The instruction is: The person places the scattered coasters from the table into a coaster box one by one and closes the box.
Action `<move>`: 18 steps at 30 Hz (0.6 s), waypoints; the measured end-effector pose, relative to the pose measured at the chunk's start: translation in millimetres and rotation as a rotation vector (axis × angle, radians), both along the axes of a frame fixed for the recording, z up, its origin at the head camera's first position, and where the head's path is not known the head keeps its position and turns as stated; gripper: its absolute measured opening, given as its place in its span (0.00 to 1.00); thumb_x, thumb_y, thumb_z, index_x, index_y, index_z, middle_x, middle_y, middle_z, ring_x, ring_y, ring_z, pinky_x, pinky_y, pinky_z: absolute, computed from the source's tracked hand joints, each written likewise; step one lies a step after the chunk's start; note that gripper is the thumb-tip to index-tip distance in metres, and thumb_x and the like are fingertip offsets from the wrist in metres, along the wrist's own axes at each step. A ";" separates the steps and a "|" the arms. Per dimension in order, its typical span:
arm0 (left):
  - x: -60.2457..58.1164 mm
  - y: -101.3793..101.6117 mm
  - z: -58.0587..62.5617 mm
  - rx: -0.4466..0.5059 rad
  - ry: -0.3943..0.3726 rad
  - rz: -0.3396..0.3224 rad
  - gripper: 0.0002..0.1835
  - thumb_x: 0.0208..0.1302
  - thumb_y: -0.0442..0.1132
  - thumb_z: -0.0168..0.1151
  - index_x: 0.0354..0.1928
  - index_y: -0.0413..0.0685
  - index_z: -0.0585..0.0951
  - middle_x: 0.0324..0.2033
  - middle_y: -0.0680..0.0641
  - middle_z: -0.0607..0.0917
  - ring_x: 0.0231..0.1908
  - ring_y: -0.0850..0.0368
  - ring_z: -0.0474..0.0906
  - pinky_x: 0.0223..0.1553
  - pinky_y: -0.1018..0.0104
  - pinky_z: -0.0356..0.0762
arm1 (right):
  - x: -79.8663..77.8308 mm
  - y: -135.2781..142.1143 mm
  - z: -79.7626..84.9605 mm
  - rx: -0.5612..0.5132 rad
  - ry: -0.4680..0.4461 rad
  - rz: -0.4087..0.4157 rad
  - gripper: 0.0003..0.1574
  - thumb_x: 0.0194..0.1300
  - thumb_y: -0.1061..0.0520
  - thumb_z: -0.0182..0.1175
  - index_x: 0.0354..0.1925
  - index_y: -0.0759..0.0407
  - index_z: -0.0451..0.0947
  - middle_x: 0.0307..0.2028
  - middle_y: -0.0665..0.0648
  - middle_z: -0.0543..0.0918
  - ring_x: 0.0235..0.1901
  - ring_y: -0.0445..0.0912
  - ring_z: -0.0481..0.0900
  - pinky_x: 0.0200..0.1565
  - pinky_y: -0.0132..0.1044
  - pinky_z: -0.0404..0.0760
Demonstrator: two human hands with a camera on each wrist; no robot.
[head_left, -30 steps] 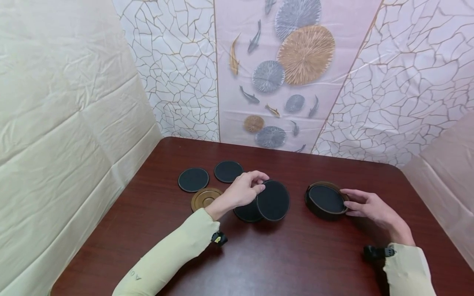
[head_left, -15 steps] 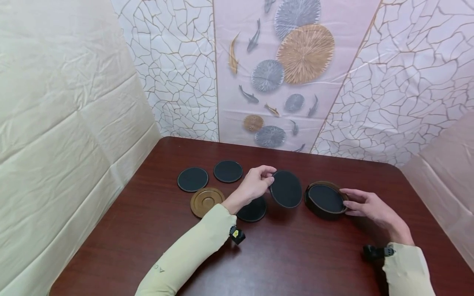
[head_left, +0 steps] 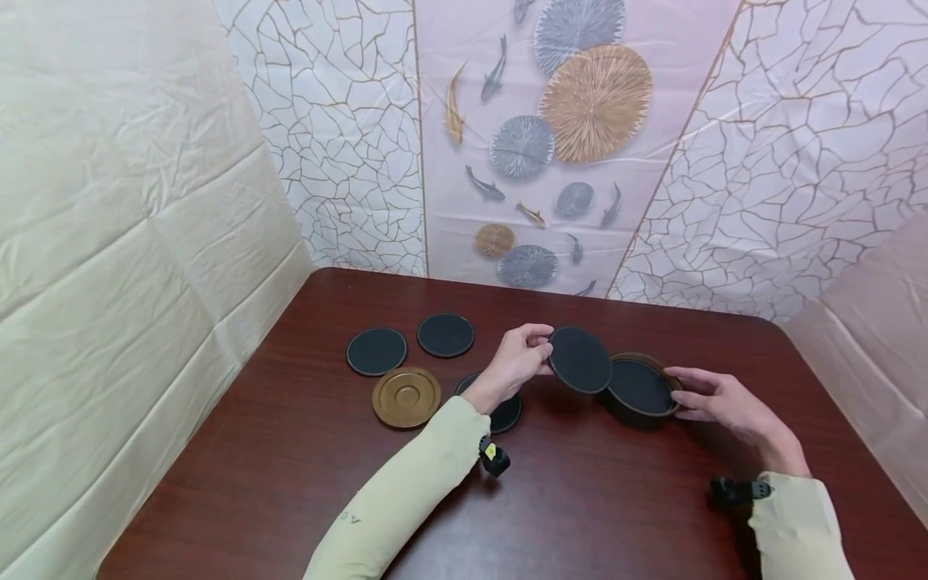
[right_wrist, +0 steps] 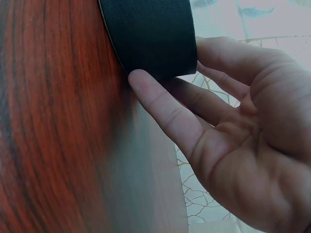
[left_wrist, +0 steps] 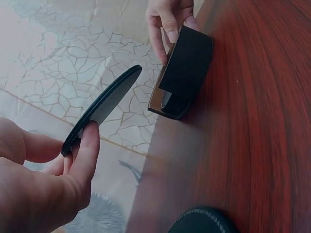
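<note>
Left hand (head_left: 516, 358) pinching a black coaster (head_left: 580, 360), tilted, clear of the counter (head_left: 580, 499).
Coaster juts from the thumb and fingertips toward the round holder (head_left: 629, 411), near but apart; right hand (head_left: 728, 404), fingers loosely extended, touches the holder's right side. Brown disc (head_left: 406, 398) lies left.
</note>
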State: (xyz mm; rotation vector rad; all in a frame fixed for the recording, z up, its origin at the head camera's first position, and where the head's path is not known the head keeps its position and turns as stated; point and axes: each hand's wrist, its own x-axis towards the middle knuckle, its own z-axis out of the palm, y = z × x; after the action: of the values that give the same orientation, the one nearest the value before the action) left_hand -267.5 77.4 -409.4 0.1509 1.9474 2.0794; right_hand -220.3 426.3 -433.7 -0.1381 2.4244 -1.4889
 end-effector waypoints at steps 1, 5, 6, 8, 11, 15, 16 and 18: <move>-0.8 2.4 -0.4 0.010 -0.011 0.009 0.18 0.69 0.28 0.56 0.60 0.42 0.76 0.41 0.44 0.79 0.36 0.55 0.84 0.39 0.59 0.86 | -0.2 0.0 -0.1 -0.001 0.000 0.000 0.43 0.68 0.55 0.61 0.72 0.70 0.55 0.68 0.80 0.60 0.44 0.43 0.86 0.46 0.44 0.85; -3.0 13.5 0.0 0.043 -0.039 0.032 0.18 0.68 0.28 0.57 0.59 0.43 0.77 0.41 0.44 0.80 0.37 0.52 0.86 0.40 0.56 0.86 | -0.4 0.5 -0.1 0.010 -0.003 -0.001 0.44 0.68 0.55 0.62 0.73 0.69 0.55 0.68 0.79 0.60 0.44 0.44 0.86 0.46 0.44 0.85; -3.2 16.2 0.4 0.050 -0.044 0.035 0.18 0.68 0.28 0.57 0.59 0.43 0.78 0.40 0.44 0.80 0.37 0.52 0.86 0.40 0.56 0.86 | -0.3 0.6 0.0 0.015 -0.003 -0.002 0.44 0.68 0.55 0.62 0.73 0.69 0.54 0.68 0.80 0.60 0.44 0.43 0.86 0.46 0.44 0.85; -3.3 22.0 1.2 0.060 -0.048 0.045 0.18 0.68 0.28 0.58 0.58 0.43 0.78 0.40 0.45 0.80 0.37 0.51 0.86 0.41 0.55 0.85 | -0.5 0.9 0.1 0.023 -0.005 -0.003 0.44 0.68 0.55 0.62 0.73 0.68 0.54 0.67 0.80 0.60 0.44 0.43 0.86 0.46 0.44 0.85; -3.0 29.9 0.9 0.079 -0.052 0.058 0.17 0.67 0.27 0.58 0.57 0.42 0.78 0.38 0.45 0.80 0.36 0.51 0.85 0.41 0.55 0.85 | -0.6 1.0 0.2 0.025 -0.005 -0.001 0.44 0.68 0.55 0.62 0.73 0.68 0.54 0.68 0.80 0.60 0.44 0.42 0.85 0.46 0.43 0.85; -2.0 40.6 -1.5 0.104 -0.066 0.073 0.17 0.67 0.26 0.57 0.57 0.40 0.77 0.36 0.46 0.79 0.34 0.53 0.85 0.40 0.54 0.85 | -0.7 0.4 0.3 0.020 -0.001 0.003 0.44 0.68 0.56 0.61 0.73 0.69 0.54 0.67 0.80 0.60 0.44 0.42 0.85 0.46 0.43 0.85; -1.9 43.1 -2.8 0.116 -0.075 0.075 0.17 0.67 0.26 0.56 0.57 0.39 0.77 0.36 0.46 0.78 0.34 0.53 0.85 0.41 0.53 0.85 | -0.9 0.2 0.3 0.020 0.001 0.005 0.44 0.68 0.56 0.61 0.73 0.69 0.54 0.67 0.80 0.60 0.44 0.42 0.85 0.46 0.43 0.85; -0.6 48.0 -4.7 0.132 -0.098 0.085 0.17 0.66 0.25 0.57 0.57 0.40 0.77 0.36 0.46 0.78 0.35 0.53 0.85 0.42 0.51 0.85 | -1.2 -0.3 0.6 0.022 0.003 0.008 0.43 0.68 0.56 0.61 0.73 0.69 0.54 0.67 0.80 0.60 0.44 0.42 0.85 0.46 0.43 0.85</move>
State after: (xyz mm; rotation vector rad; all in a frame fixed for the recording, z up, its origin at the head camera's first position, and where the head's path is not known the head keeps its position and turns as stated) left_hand -268.1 125.4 -414.1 -0.0061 1.7902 2.2255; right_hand -221.5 425.9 -433.2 -0.1457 2.4390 -1.4596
